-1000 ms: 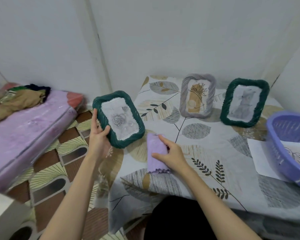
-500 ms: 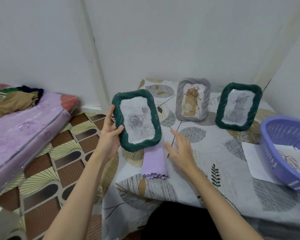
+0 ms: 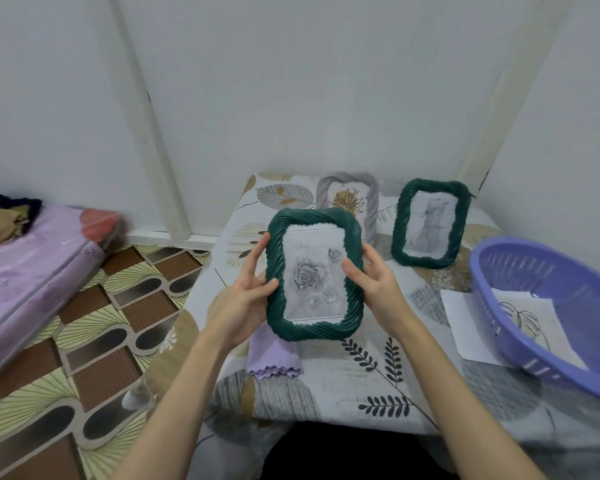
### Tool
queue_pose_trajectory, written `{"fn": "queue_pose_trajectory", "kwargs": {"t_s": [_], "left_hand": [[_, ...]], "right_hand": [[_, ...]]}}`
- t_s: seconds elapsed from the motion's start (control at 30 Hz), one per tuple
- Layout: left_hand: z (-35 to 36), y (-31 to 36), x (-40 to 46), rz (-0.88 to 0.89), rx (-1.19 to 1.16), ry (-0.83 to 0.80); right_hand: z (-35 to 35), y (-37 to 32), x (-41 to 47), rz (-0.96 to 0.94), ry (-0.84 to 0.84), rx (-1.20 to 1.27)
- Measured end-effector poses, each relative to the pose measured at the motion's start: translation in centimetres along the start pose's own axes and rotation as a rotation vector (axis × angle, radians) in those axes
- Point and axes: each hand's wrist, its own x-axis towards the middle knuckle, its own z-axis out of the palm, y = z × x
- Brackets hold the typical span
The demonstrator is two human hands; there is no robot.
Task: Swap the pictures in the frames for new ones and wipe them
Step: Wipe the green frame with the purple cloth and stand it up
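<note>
Green rope-pattern frame (image 3: pixel 314 273), showing a rose print, is raised above the surface (image 3: pixel 378 382); left hand (image 3: pixel 248 292) and right hand (image 3: pixel 371 277) grip its two side rails, thumbs on the front; purple cloth (image 3: pixel 272 356) lies directly below the frame, so wiping or swapping appears pending; frames counted: three, with a grey frame (image 3: pixel 350 202) and second green frame (image 3: pixel 430 223) standing behind it; one basket (image 3: pixel 548 313) to its right.

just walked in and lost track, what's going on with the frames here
A person holds a green frame with a rose picture up over the table, left hand and right hand gripping its two sides. A purple cloth lies on the table below it. A grey frame and a second green frame stand at the back, and loose pictures lie in and under the purple basket.
</note>
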Motion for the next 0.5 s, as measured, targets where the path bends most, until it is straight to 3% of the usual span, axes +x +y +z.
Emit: {"fn": "queue_pose_trajectory", "kwargs": {"t_s": [0.27,0.5], "left_hand": [[0.9,-0.2,0.0,0.018,0.171,-0.009],[-0.8,1.0,0.9,0.044,0.179,0.01]], "right_hand": [[-1.6,-1.2,-1.4,-0.15,-0.009,-0.058],[-0.9,-1.6,1.7,-0.175,-0.134,-0.136]]}}
